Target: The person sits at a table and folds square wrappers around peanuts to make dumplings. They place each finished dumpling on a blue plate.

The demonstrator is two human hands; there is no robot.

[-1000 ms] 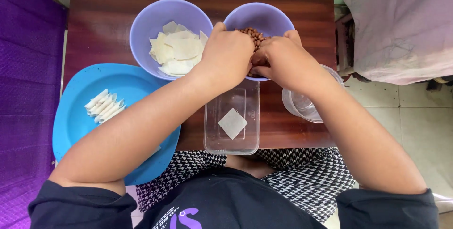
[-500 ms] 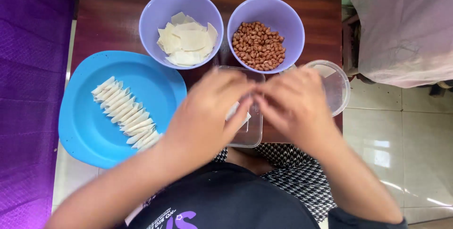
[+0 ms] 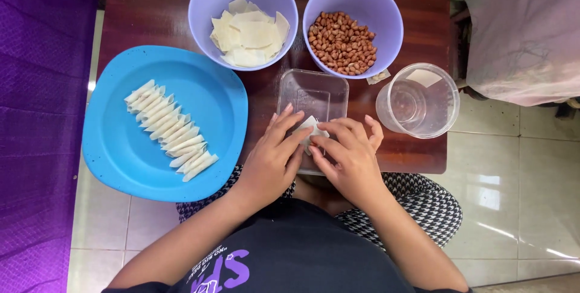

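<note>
My left hand (image 3: pixel 275 157) and my right hand (image 3: pixel 347 154) meet over the near end of a clear rectangular plastic container (image 3: pixel 313 93). Together their fingertips pinch a small white dough wrapper (image 3: pixel 312 128), folded between them. A lilac bowl of flat white wrapper squares (image 3: pixel 244 18) stands behind on the left. To its right a second lilac bowl (image 3: pixel 353 27) holds brown peanuts. On the left, a blue plate (image 3: pixel 163 124) carries a diagonal row of several rolled white wrappers (image 3: pixel 169 128).
A clear round plastic cup (image 3: pixel 418 99) stands at the right of the dark wooden table (image 3: pixel 157 9). A purple cloth (image 3: pixel 36 118) lies at far left, a pale draped cloth (image 3: pixel 525 33) at upper right. Tiled floor shows below.
Both hands have drawn back from the peanut bowl to the near end of the clear container, where they now fold the wrapper. The camera view has also shifted, showing more of the blue plate.
</note>
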